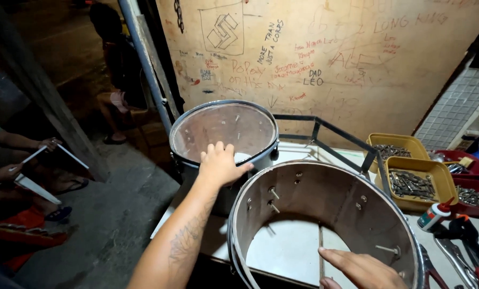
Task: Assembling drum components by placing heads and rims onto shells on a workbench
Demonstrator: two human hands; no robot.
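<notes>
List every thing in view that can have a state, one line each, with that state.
Left hand: flat, fingers spread, on the finished drum's head.
Right hand: open, inside the bare shell, holding nothing.
Finished drum: head fitted, tilted toward the camera.
Bare drum shell: no head, bolts poking inward, lying on the white table.
Yellow trays: filled with metal hardware.
Glue bottle: capped, lying on its side.

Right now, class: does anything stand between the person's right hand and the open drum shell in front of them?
Nothing visible does. The right hand lies inside the open drum shell, near its close rim, over the white table. The left hand rests flat on the head of the finished drum behind.
</notes>
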